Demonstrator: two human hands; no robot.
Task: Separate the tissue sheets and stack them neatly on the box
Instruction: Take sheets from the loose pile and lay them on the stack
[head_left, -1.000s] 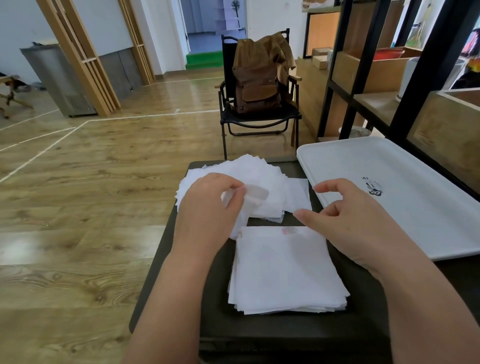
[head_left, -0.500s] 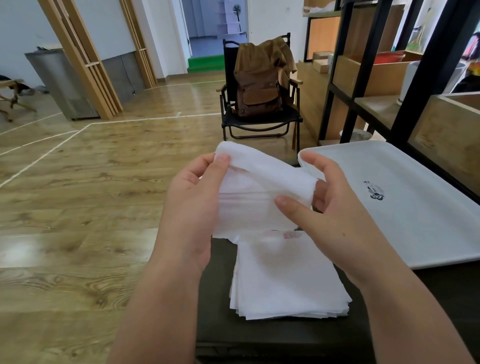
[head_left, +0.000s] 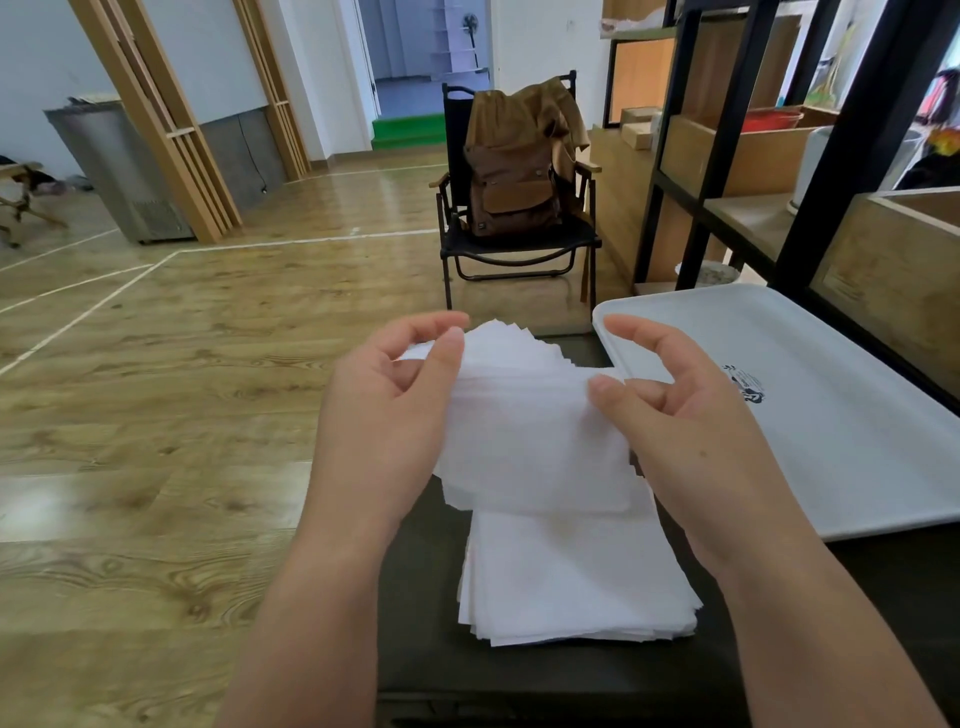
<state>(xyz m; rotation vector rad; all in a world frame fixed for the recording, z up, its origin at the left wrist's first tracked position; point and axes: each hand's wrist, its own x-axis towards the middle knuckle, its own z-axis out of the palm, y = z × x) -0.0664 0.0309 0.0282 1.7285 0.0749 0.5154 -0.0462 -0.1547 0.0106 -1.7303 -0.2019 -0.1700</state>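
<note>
Both hands lifting a tissue sheet above the stack

Left hand (head_left: 384, 415) pinching the upper left edge of the tissue sheet (head_left: 524, 431) between thumb and fingers; right hand (head_left: 691, 415) pinching its right edge at the thumb tip, other fingers curled loosely. Held raised over the neat stack (head_left: 571, 582) lying on the dark box (head_left: 421, 613), with a fanned loose pile (head_left: 514, 343) behind. White tray (head_left: 857, 441) just beside, at right

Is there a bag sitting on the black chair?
Yes, a brown backpack sits on the seat of the black chair, leaning against its back, out on the wooden floor beyond the hands.
</note>
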